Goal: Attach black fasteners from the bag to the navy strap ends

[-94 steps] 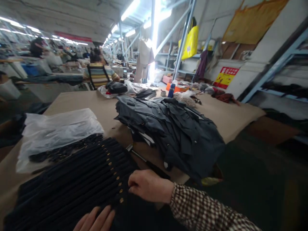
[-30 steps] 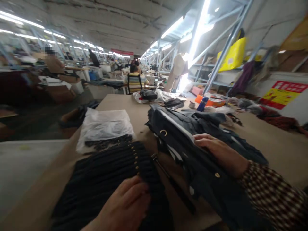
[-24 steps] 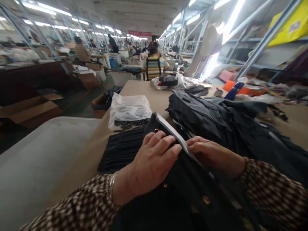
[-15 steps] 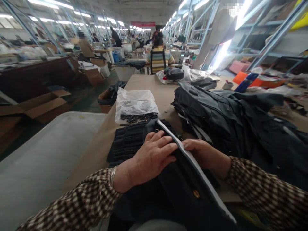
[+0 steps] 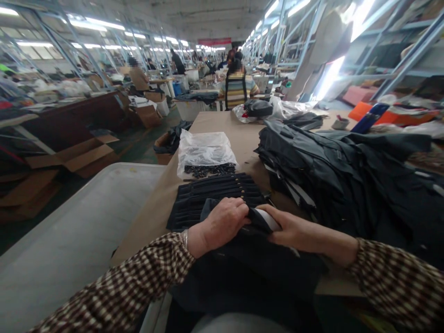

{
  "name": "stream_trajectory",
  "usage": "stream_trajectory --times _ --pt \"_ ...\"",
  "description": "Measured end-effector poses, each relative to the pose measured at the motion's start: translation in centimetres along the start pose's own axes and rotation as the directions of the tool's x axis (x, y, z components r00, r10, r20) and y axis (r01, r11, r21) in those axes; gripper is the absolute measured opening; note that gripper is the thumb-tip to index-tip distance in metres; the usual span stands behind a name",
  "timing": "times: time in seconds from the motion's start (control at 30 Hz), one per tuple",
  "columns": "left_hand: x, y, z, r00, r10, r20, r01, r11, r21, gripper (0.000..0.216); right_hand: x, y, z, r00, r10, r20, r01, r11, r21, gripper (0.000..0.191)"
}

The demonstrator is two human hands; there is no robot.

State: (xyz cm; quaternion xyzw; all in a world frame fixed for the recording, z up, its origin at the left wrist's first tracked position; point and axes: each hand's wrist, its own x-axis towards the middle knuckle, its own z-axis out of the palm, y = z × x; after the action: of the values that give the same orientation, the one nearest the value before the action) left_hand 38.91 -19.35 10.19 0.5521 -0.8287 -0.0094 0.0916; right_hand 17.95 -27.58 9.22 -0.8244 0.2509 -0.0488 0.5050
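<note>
My left hand (image 5: 222, 225) and my right hand (image 5: 293, 229) both grip a dark garment piece (image 5: 258, 259) with a white lining edge, drawn to the near edge of the brown table (image 5: 222, 127) and hanging toward my lap. Just beyond my hands lies a flat row of dark straps with gold studs (image 5: 215, 194). To the right rises a big heap of dark garments (image 5: 340, 171).
A clear plastic bag (image 5: 204, 148) with small dark hardware at its near edge lies behind the straps. A grey bin (image 5: 69, 240) stands left of the table. A person in a striped top (image 5: 237, 90) sits at the far end. Cardboard boxes (image 5: 83, 155) lie on the floor at left.
My right hand took a garment piece off the heap, my left hand joined it, and together they pulled it down toward me. The view has turned left.
</note>
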Motion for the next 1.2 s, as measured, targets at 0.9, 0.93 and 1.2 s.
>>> stream_trajectory --times 0.9,0.93,1.2 --pt "-8.4 4.9 -11.4 0.994 -0.088 0.063 0.100 0.971 -0.219 0.021 -9.5 -6.5 0.5 0.991 -0.072 0.113 0.084 0.991 -0.105 0.019" --pt "-9.0 4.6 -9.8 0.985 -0.109 0.137 0.139 0.962 -0.235 0.022 -9.2 -5.3 1.9 0.991 -0.036 0.129 0.045 0.996 -0.073 0.019" --pt "-9.5 2.1 1.9 0.928 -0.243 0.284 0.212 0.968 0.135 0.027 -5.0 3.6 10.2 0.980 -0.041 -0.196 -0.068 0.851 -0.520 0.022"
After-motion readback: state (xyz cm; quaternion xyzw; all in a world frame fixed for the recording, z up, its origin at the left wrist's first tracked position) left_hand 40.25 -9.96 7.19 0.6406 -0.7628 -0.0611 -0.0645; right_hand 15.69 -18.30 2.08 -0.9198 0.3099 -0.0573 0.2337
